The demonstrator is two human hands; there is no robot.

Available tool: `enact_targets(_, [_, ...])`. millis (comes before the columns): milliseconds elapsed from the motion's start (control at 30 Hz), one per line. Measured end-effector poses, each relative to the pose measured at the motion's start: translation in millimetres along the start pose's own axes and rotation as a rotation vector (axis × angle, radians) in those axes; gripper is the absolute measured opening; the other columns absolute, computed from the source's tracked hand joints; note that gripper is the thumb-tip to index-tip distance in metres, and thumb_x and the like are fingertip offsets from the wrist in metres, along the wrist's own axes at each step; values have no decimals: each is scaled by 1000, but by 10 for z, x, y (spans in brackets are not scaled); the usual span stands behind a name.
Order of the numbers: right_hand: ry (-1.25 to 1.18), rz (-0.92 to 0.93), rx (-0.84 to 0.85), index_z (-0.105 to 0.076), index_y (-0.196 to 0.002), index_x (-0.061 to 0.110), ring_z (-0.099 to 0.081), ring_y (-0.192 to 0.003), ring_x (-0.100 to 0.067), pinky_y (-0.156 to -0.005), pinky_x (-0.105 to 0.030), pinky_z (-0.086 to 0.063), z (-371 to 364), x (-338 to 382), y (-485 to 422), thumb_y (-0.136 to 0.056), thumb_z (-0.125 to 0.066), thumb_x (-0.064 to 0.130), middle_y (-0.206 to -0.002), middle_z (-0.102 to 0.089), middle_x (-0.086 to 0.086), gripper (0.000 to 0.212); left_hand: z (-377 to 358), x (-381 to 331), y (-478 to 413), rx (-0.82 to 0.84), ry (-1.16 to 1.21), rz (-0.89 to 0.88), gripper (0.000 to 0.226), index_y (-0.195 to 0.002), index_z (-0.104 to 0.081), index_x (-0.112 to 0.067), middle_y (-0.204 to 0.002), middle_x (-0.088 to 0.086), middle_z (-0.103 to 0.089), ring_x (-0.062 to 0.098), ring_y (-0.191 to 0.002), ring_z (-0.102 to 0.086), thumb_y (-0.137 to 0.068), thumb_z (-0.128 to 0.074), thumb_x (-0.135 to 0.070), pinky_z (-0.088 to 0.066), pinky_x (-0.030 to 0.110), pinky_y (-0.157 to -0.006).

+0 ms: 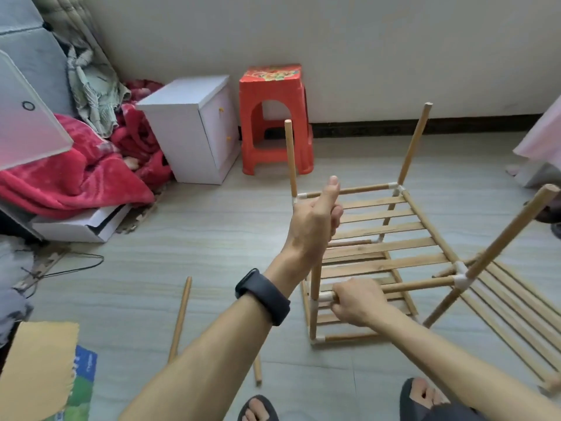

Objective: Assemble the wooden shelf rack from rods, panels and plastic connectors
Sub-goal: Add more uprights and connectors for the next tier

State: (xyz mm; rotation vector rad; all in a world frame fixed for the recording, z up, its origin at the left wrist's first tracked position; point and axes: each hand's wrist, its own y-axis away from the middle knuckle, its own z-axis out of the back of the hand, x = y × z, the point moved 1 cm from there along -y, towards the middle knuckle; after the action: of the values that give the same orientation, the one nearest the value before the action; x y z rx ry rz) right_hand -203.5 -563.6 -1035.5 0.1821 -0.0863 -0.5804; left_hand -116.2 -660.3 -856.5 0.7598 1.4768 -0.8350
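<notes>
Your left hand (315, 220) grips an upright rod (315, 281), your right hand (356, 302) the crossbar (419, 285) by a white connector (325, 296); the red stool (273, 95) has unreadable print.

The shelf rack (382, 229) is pale honey-tan wood, and its plastic connectors (460, 276) are white. The stool (271, 89) is bright orange-red, with a yellow and green print on top. The cabinet (182, 141) is white with small yellow knobs (221, 110). The blanket (76, 177) is crimson with paler pink blotches. The floor (182, 226) is light grey with faint wood-grain streaks. The skirting (364, 129) and the wristband (262, 294) are near black.
</notes>
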Motion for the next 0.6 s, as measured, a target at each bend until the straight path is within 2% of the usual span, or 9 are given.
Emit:
enact_targets(67, [34, -34, 36, -53, -70, 21, -61, -71, -28, -57, -30, -39, 23, 9, -4, -85, -49, 39, -79, -69, -1, 24, -125, 72, 22, -109, 12, -52, 60, -48, -35, -23, -47, -4, -27, 14, -44, -25, -106, -46, -32, -17, 36, -49])
enact_targets(133, [17, -55, 43, -49, -64, 18, -55, -67, -29, -60, -30, -40, -4, 31, -14, -80, -50, 35, -75, -63, -3, 23, -152, 142, 30, -136, 29, -112, 61, -42, -34, -27, -43, -6, -24, 15, -42, -23, -101, -47, -30, -16, 38, -49])
enact_targets(233, [-11, -44, 52, -51, -70, 20, -61, -77, -32, -64, -32, -42, -37, 38, -32, -79, -51, 34, -85, -69, -6, 16, -137, 225, 6, -125, 91, -173, 56, -41, -33, -27, -42, -6, -23, 14, -38, -22, -95, -47, -30, -15, 29, -44])
enact_targets(300, [-14, -25, 61, -52, -71, 20, -61, -77, -33, -64, -32, -44, -35, 27, -57, -79, -51, 32, -84, -68, -6, 15, -96, 250, 10, -146, 113, -208, 56, -41, -34, -27, -41, -3, -24, 15, -37, -23, -95, -46, -29, -23, 22, -43])
enact_targets(367, [-8, -17, 63, -51, -66, 17, -56, -69, -30, -63, -31, -46, -21, 10, -91, -78, -51, 29, -70, -58, -3, 17, -60, 258, -18, -161, 110, -211, 55, -42, -34, -25, -41, -2, -26, 16, -38, -24, -95, -46, -31, -31, 21, -47])
enact_targets(433, [2, -13, 58, -53, -64, 18, -55, -65, -27, -61, -30, -46, -5, -1, -119, -78, -51, 28, -62, -48, 2, 17, -32, 243, -65, -164, 91, -188, 54, -43, -32, -21, -43, -2, -27, 16, -38, -24, -94, -46, -32, -33, 22, -48])
enact_targets(533, [5, -23, 56, -53, -64, 20, -57, -65, -23, -61, -30, -47, 6, -17, -144, -79, -51, 27, -62, -52, 4, 17, -36, 210, -141, -172, 68, -150, 53, -46, -29, -20, -47, -2, -25, 15, -37, -24, -95, -45, -33, -33, 18, -46])
enact_targets(600, [-4, -35, 53, -54, -69, 21, -58, -71, -25, -65, -31, -48, 34, -8, -166, -80, -50, 28, -72, -60, 2, 14, -30, 199, -183, -184, 50, -134, 56, -48, -28, -19, -49, -1, -26, 15, -38, -24, -100, -45, -30, -33, 18, -45])
